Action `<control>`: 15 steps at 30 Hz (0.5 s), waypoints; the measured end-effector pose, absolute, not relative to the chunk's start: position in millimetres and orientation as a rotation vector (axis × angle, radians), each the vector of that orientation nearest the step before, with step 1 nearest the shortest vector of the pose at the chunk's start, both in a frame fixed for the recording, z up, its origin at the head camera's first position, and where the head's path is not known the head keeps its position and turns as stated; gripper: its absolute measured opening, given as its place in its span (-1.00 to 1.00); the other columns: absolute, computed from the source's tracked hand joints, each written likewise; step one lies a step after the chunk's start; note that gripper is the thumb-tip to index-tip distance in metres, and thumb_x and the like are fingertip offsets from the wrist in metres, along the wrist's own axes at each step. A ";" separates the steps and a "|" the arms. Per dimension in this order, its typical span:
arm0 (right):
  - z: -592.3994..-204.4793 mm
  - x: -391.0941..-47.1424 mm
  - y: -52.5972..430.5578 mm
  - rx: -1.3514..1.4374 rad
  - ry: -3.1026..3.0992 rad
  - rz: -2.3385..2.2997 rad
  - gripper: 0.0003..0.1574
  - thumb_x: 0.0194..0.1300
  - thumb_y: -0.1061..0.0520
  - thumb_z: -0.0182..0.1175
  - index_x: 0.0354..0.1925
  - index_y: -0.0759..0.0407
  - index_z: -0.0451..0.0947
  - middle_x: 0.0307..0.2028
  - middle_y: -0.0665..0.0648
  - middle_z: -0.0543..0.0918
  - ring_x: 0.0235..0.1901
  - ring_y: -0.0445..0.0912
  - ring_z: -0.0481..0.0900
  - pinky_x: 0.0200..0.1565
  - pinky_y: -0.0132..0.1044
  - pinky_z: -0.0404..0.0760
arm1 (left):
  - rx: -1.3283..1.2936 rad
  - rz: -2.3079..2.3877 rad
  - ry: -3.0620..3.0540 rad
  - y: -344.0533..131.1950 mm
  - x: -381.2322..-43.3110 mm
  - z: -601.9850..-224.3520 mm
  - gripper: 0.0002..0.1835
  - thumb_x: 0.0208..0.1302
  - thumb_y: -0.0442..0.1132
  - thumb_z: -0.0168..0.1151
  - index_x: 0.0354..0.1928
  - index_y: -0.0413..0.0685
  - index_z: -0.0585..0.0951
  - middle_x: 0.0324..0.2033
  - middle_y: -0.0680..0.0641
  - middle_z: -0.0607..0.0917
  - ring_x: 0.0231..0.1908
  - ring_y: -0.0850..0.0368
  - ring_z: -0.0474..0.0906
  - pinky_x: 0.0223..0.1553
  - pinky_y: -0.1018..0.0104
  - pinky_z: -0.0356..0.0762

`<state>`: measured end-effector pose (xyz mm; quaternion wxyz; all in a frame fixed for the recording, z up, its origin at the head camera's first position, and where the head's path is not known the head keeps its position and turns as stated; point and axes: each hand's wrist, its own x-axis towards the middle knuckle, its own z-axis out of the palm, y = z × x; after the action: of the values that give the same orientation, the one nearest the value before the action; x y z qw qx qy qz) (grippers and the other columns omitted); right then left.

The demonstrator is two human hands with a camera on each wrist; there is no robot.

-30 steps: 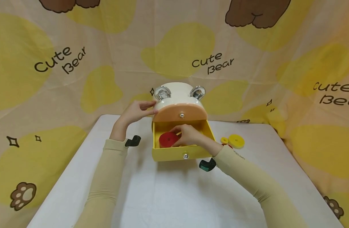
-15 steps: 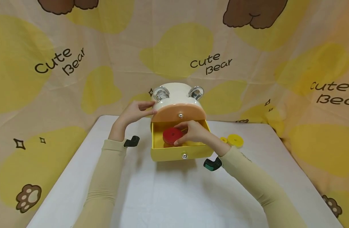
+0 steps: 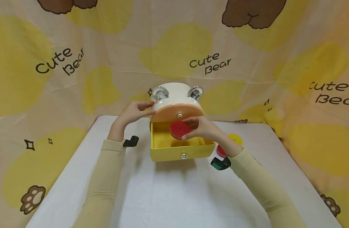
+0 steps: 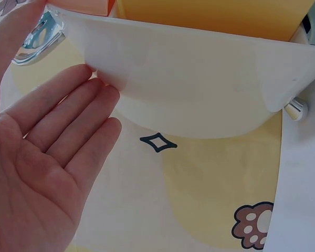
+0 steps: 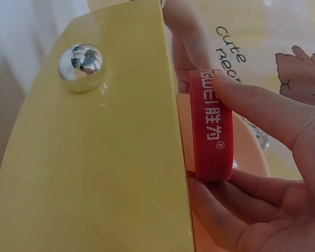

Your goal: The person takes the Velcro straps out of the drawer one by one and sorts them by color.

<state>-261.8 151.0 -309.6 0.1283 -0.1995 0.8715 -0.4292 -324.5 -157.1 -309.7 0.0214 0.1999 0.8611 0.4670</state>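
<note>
A small cabinet with a white rounded top (image 3: pixel 175 90) and silvery ears stands at the back of the table. Its lower yellow drawer (image 3: pixel 168 154) is pulled out; the orange upper drawer (image 3: pixel 165 113) is closed. Over the yellow drawer, my right hand (image 3: pixel 206 129) pinches a red roll of tape (image 3: pixel 180 130) between thumb and fingers. White lettering runs along the edge of this roll in the right wrist view. Fairly straight fingers of my left hand (image 3: pixel 134 112) touch the cabinet's left side; in the left wrist view the palm (image 4: pixel 42 157) shows.
Right of the drawer, another red roll (image 3: pixel 221 151) and a yellow roll (image 3: pixel 235 139) lie on the white tabletop (image 3: pixel 174 193), partly behind my right wrist. A patterned cloth (image 3: pixel 128 47) hangs close behind the cabinet. Round silvery knobs (image 5: pixel 81 68) stick out from the drawer fronts.
My right hand has lifted the red roll up from low in the yellow drawer and carried it to the right. My left hand stays at the cabinet's side.
</note>
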 end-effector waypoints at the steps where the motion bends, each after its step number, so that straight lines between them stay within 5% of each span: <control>1: -308.4 -261.2 152.9 -0.571 2.546 -1.238 -0.17 -0.10 -0.03 0.53 0.16 0.07 0.50 0.08 0.07 0.59 -0.01 -0.03 0.60 0.03 -0.22 0.61 | 0.614 1.450 2.672 -158.3 -328.5 -313.6 -0.34 0.13 -0.01 0.37 0.27 -0.04 0.47 0.25 -0.11 0.48 0.26 -0.05 0.41 0.25 0.00 0.37; 15: -301.0 -250.1 182.0 -0.446 2.604 -1.231 -0.09 -0.09 -0.08 0.52 0.23 0.06 0.44 0.15 0.12 0.55 0.07 0.05 0.57 0.00 -0.17 0.63 | 0.616 1.446 2.698 -162.1 -335.5 -322.3 -0.29 0.03 0.17 0.39 0.24 0.12 0.50 0.22 -0.01 0.52 0.24 0.03 0.44 0.23 0.04 0.40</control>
<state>-250.1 182.0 -301.0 0.1132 -0.1520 0.8876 -0.4197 -335.5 -162.1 -322.3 0.0097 0.1971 0.8640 0.4632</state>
